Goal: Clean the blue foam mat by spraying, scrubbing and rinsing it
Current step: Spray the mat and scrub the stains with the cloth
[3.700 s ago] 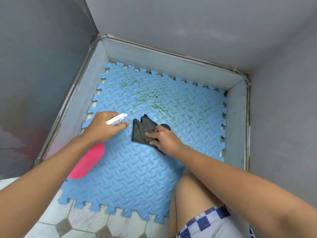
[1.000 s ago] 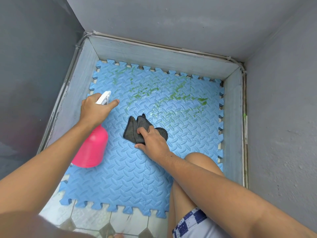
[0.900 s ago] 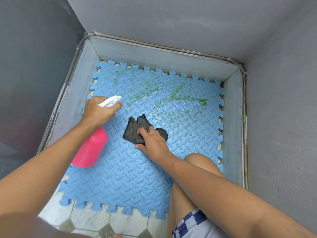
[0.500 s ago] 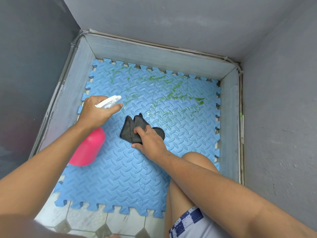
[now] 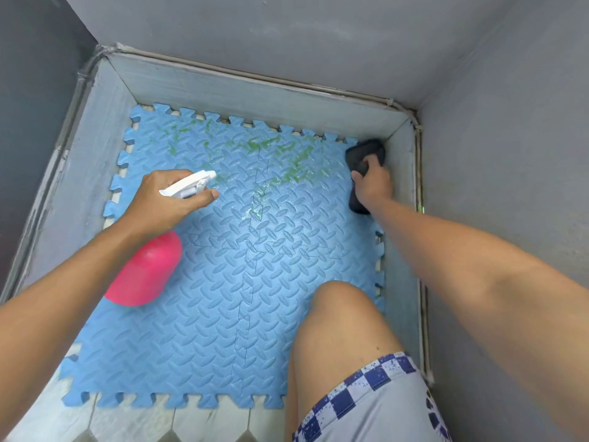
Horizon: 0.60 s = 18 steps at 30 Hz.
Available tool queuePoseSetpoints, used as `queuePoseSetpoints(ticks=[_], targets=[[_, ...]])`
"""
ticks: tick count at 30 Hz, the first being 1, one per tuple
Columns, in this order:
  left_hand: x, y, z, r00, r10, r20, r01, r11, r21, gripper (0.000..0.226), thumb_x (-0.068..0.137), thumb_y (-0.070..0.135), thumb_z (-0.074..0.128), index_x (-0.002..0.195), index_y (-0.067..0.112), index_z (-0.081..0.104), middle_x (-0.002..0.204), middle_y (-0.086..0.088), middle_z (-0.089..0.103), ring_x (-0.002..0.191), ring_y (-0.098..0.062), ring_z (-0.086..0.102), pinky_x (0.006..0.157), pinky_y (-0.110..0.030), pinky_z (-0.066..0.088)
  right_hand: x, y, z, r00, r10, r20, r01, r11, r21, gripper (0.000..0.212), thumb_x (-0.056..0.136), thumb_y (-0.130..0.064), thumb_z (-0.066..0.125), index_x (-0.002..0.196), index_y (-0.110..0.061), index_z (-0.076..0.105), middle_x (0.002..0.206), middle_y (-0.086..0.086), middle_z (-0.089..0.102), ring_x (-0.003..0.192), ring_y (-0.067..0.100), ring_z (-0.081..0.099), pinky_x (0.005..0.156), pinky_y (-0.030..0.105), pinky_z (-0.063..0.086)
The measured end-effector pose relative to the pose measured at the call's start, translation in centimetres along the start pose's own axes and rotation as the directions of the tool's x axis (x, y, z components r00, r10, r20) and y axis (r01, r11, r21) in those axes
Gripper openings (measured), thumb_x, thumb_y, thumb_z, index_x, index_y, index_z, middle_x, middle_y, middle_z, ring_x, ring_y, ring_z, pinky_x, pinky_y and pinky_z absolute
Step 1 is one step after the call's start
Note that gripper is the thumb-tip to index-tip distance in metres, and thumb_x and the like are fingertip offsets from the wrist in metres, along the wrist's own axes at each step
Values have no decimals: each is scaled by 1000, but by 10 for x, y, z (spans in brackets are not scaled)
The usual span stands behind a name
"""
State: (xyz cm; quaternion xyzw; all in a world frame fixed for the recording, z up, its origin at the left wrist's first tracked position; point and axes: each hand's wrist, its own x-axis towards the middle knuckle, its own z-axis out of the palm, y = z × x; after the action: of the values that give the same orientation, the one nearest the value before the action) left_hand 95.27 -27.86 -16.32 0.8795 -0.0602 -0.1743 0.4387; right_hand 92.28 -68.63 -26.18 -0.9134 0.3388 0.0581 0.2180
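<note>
The blue foam mat (image 5: 242,282) lies on the floor in a grey corner, with green stains (image 5: 287,167) smeared across its far half. My left hand (image 5: 162,202) grips a pink spray bottle (image 5: 143,272) by its white trigger head (image 5: 188,185), nozzle pointing right over the mat. My right hand (image 5: 371,183) holds a dark cloth (image 5: 363,154) at the mat's far right corner, against the low wall.
Low grey walls (image 5: 255,97) enclose the mat on the left, far and right sides. My bare knee (image 5: 338,311) and checked shorts (image 5: 366,400) rest on the mat's near right part. Pale floor tiles (image 5: 134,422) show at the near edge.
My right hand has carried the dark cloth from the mat's middle to its far right corner. My left hand with the spray bottle has stayed at the left, nozzle still aimed over the mat.
</note>
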Motion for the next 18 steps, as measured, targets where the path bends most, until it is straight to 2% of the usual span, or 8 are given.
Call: queuePoseSetpoints(ticks=[2, 4, 6, 8, 10, 13, 16, 18], targets=[[1, 5, 1, 1000, -1, -16, 2, 1000, 14, 32, 84, 35, 81, 78, 5, 70, 79, -27, 62, 63, -19, 46, 63, -32, 34, -22, -29, 17, 995, -94, 22, 94, 995, 28, 35, 100, -35, 54, 131, -21, 48, 126, 17, 53, 106, 39, 59, 90, 42, 47], [1, 5, 2, 1000, 2, -30, -1, 1000, 17, 30, 84, 32, 82, 80, 5, 69, 80, -27, 62, 65, -19, 47, 63, -33, 36, -59, -57, 32, 956, -278, 89, 274, 960, 54, 37, 98, -39, 57, 130, -23, 52, 123, 12, 57, 100, 32, 62, 87, 36, 48], [2, 4, 4, 999, 0, -37, 1, 999, 35, 32, 84, 34, 82, 80, 6, 68, 80, -26, 63, 66, -19, 49, 61, -37, 39, -101, -75, 47, 852, -471, 228, 462, 882, 95, 40, 94, -44, 64, 129, -26, 58, 119, 8, 62, 99, 25, 64, 88, 30, 45], [6, 2, 5, 999, -7, -37, 9, 998, 54, 33, 84, 36, 81, 80, 5, 68, 80, -24, 63, 66, -19, 50, 63, -39, 40, -133, -84, 57, 708, -614, 348, 618, 778, 115, 43, 93, -47, 65, 130, -26, 61, 114, 5, 63, 99, 24, 64, 90, 32, 49], [8, 1, 4, 999, -17, -39, 20, 998, 63, 35, 83, 38, 81, 78, 6, 66, 80, -24, 62, 66, -18, 49, 64, -40, 41, -141, -82, 59, 649, -668, 364, 676, 726, 126, 40, 95, -48, 62, 129, -27, 62, 112, 3, 63, 98, 25, 65, 87, 39, 53], [11, 1, 1, 998, -46, -36, 48, 997, 57, 37, 81, 39, 84, 81, 7, 66, 82, -21, 64, 67, -16, 49, 66, -36, 41, -116, -64, 48, 723, -643, 253, 647, 758, 78, 30, 97, -45, 58, 124, -32, 63, 110, 2, 63, 95, 22, 63, 83, 36, 53], [10, 3, -1, 998, -60, -34, 63, 993, 104, 39, 78, 40, 86, 79, 8, 64, 78, -14, 65, 61, -10, 47, 63, -27, 37, -71, -38, 24, 883, -461, 87, 462, 887, 4, 28, 100, -40, 55, 125, -28, 61, 111, 6, 61, 89, 20, 58, 86, 34, 52], [10, 2, 0, 997, -59, -44, 63, 994, 90, 39, 78, 41, 84, 75, 7, 65, 71, -11, 65, 59, -9, 49, 63, -28, 38, -39, -22, 10, 942, -335, 9, 335, 940, -58, 34, 102, -38, 53, 131, -20, 58, 113, 14, 60, 92, 28, 60, 87, 39, 52]])
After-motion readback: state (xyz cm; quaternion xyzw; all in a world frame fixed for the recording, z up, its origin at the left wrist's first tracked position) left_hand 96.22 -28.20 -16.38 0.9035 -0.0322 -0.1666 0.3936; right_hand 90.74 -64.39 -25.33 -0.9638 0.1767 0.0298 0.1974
